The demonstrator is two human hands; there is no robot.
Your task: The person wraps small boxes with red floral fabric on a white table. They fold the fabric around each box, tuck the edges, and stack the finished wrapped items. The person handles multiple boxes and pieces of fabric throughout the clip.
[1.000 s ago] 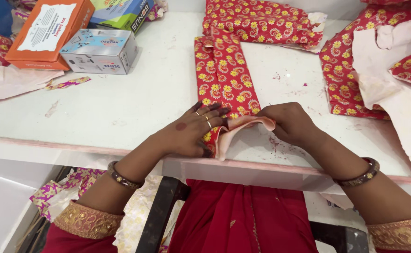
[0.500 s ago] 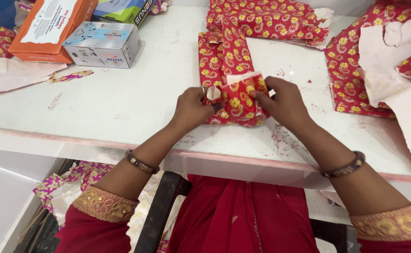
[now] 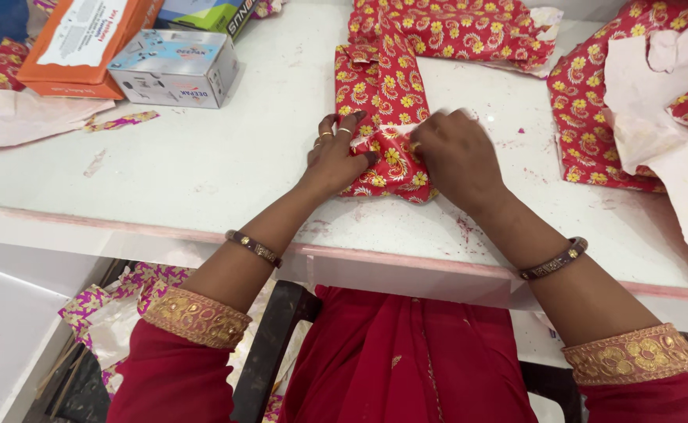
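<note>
A red fabric piece with yellow flowers (image 3: 383, 86) lies lengthwise on the white table (image 3: 203, 164), its near end folded over. My left hand (image 3: 334, 153) presses on the left side of that fold, fingers bent, rings showing. My right hand (image 3: 455, 155) presses down on the right side of the fold, knuckles up. Both hands pinch and hold the folded end flat against the table. The fold's inner side is hidden under my fingers.
More red flowered fabric (image 3: 454, 27) lies at the back, and another pile with pale lining (image 3: 649, 102) at the right. A grey box (image 3: 173, 69) and an orange box (image 3: 85, 43) stand at the back left. A purple paper scrap (image 3: 121, 121) lies near them.
The near end of the fabric, opened showing pale lining a second ago, has been folded up onto the strip. Both hands moved away from the table edge and now press the fold down.
</note>
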